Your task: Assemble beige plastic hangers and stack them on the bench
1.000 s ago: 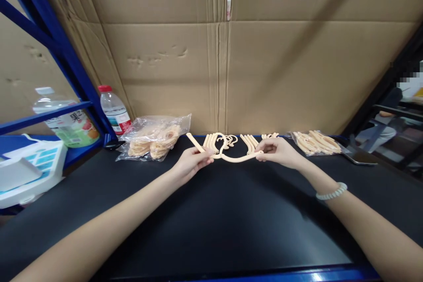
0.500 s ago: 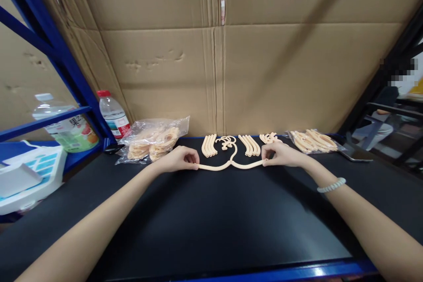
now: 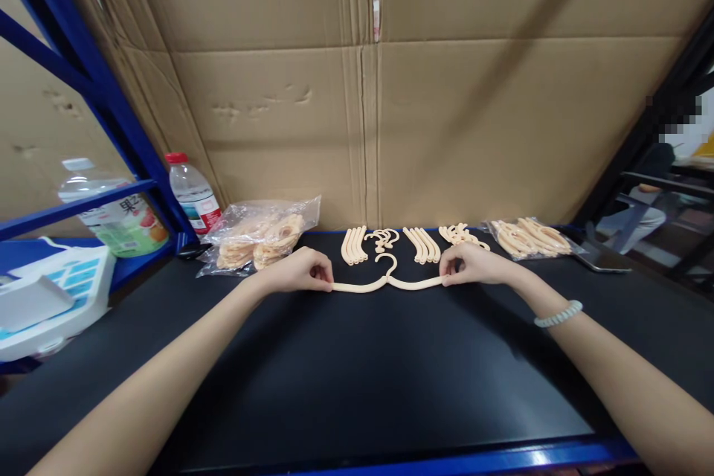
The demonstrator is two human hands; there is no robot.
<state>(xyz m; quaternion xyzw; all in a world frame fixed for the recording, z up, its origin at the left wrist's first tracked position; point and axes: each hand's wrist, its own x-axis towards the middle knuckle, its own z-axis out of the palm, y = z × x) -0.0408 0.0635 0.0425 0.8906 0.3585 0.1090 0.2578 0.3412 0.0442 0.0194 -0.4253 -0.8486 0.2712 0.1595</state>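
One cream plastic hanger point(image 3: 386, 283) lies assembled on the black tabletop point(image 3: 357, 372), left hand point(image 3: 301, 270) and right hand point(image 3: 471, 263) pinching its arm tips, while loose cream hanger parts point(image 3: 390, 242) (several rows) wait just behind it.

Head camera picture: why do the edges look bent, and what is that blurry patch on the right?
Head view: a wide lens bows the blue shelf frame and stretches the forearms; the cardboard shows a long diagonal shadow; the blocky patch is pixelated, not out of focus.
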